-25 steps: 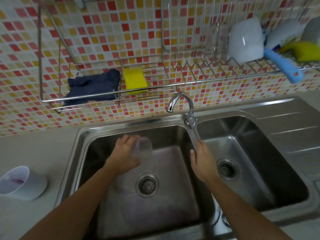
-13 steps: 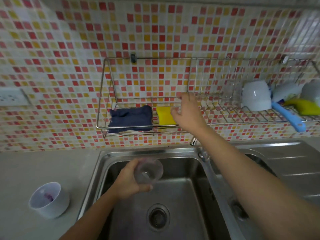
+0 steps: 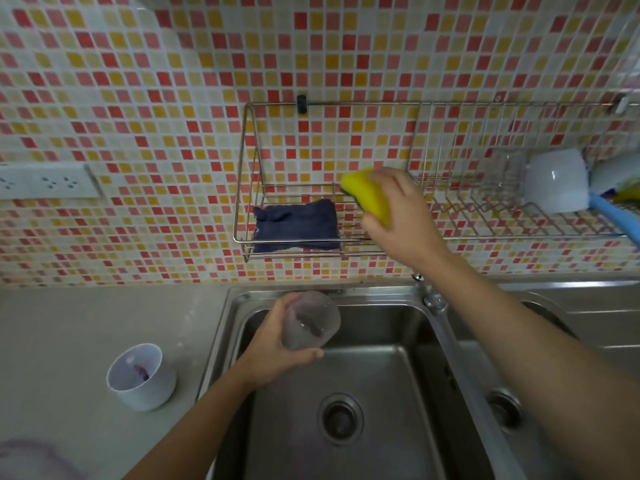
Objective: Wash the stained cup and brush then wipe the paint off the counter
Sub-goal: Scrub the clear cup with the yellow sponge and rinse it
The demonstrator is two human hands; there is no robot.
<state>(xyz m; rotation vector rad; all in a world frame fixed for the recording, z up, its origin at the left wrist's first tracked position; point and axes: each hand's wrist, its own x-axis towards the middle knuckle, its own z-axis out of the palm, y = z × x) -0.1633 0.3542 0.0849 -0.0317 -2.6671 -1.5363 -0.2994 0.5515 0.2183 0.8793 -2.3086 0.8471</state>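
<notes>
My left hand (image 3: 273,344) grips a clear plastic cup (image 3: 310,322), tilted with its mouth toward me, over the left sink basin (image 3: 374,393). My right hand (image 3: 401,216) holds a yellow sponge (image 3: 367,195) lifted just above the wire wall rack (image 3: 247,188). A dark blue cloth (image 3: 296,225) lies on that rack. On the grey counter (image 3: 86,323) to the left stands a white cup (image 3: 138,375) with a purple stain inside. A pale purple smear (image 3: 31,459) shows at the counter's bottom left corner. I see no brush that I can identify.
The tap's base (image 3: 434,301) stands between the two basins, mostly hidden behind my right arm. The right basin's drain (image 3: 504,408) shows below the arm. A white mug (image 3: 556,180) and a blue handle (image 3: 614,218) rest on the right rack. A wall socket (image 3: 45,181) sits at left.
My right hand left the tap, reached up to the rack and picked up the yellow sponge. My view tilted up toward the wall. The left hand kept holding the clear cup.
</notes>
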